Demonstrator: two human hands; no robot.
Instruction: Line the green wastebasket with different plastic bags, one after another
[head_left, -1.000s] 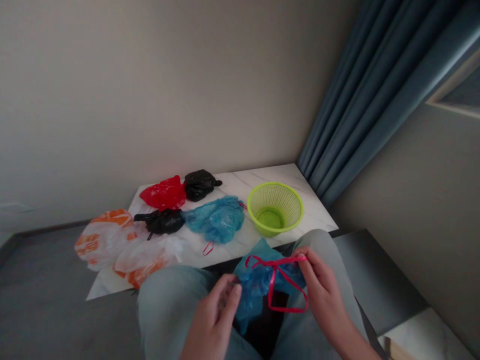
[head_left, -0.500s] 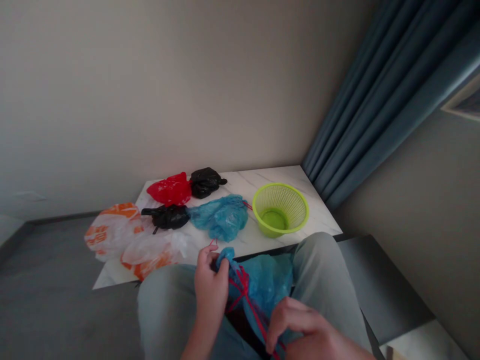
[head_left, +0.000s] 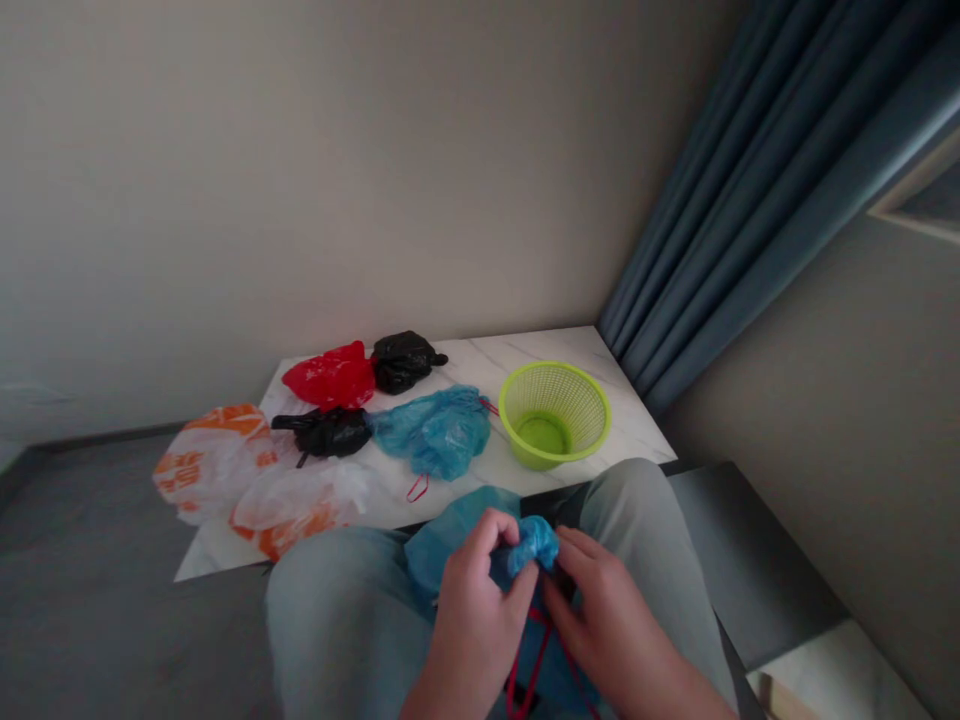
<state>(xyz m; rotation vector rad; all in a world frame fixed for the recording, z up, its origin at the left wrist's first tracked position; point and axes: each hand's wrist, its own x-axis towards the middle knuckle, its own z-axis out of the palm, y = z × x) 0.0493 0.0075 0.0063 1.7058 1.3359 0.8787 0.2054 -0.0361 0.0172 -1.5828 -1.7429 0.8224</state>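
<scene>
A thin blue drawstring bag (head_left: 535, 543) lies across my lap between the knees, its top bunched into a tight gather. My left hand (head_left: 480, 595) grips the gather from the left, thumb and fingers curled round it. From the right, my right hand (head_left: 604, 610) has thumb and fingers closed on the other side of the same gather. Red drawstrings (head_left: 534, 665) hang below, between my wrists. Part of the bag spreads out loose behind my left hand. The hands hide much of the rest.
Ahead, a white marbled table (head_left: 517, 345) holds another blue bag (head_left: 450, 435), a green basket (head_left: 592, 420), a red bag (head_left: 334, 376), black bags (head_left: 405, 362) (head_left: 330, 432) and white-and-orange bags (head_left: 217, 465). A blue curtain (head_left: 697, 210) hangs at the right.
My left hand has moved right and down with the gathered bag top. My right hand has left the red drawstring, rising to the gather. The hands are now close together.
</scene>
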